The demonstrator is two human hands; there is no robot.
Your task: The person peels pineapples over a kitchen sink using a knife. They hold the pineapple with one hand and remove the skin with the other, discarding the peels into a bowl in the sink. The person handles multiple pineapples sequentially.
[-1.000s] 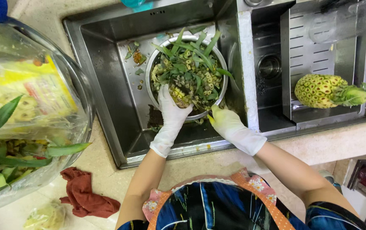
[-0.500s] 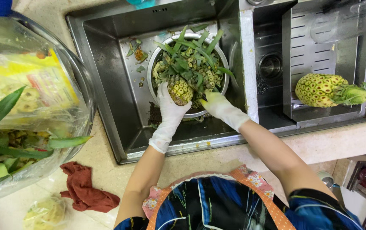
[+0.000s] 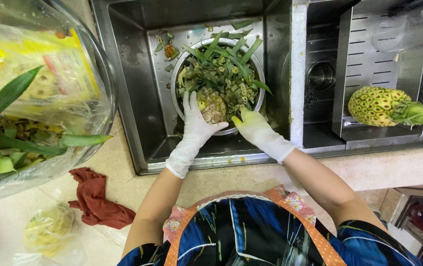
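A round metal bowl [image 3: 181, 74] sits in the left basin of the steel sink [image 3: 123, 64], heaped with pineapple peelings and long green crown leaves [image 3: 226, 69]. At the near side of the heap lies a chunk of pineapple [image 3: 211, 104], yellow and knobbly. The left hand [image 3: 196, 125], in a white glove, lies against that chunk with its fingers spread upward along the heap's edge; it touches rather than clamps. The right hand [image 3: 253, 125], in a yellowish glove, rests at the bowl's near rim just beside the chunk, fingers together and curled over the edge; whether they pinch anything I cannot tell. A few scraps of peel lie on the basin floor beyond the bowl.

In the right basin a slotted metal tray [image 3: 369, 49] carries a whole peeled pineapple [image 3: 376, 105] on its side, crown pointing right. On the counter to the left stands a large bin lined with a clear plastic bag [image 3: 81, 143], holding leaves, peel and yellow wrapping. A crumpled red cloth [image 3: 96, 197] lies near it.
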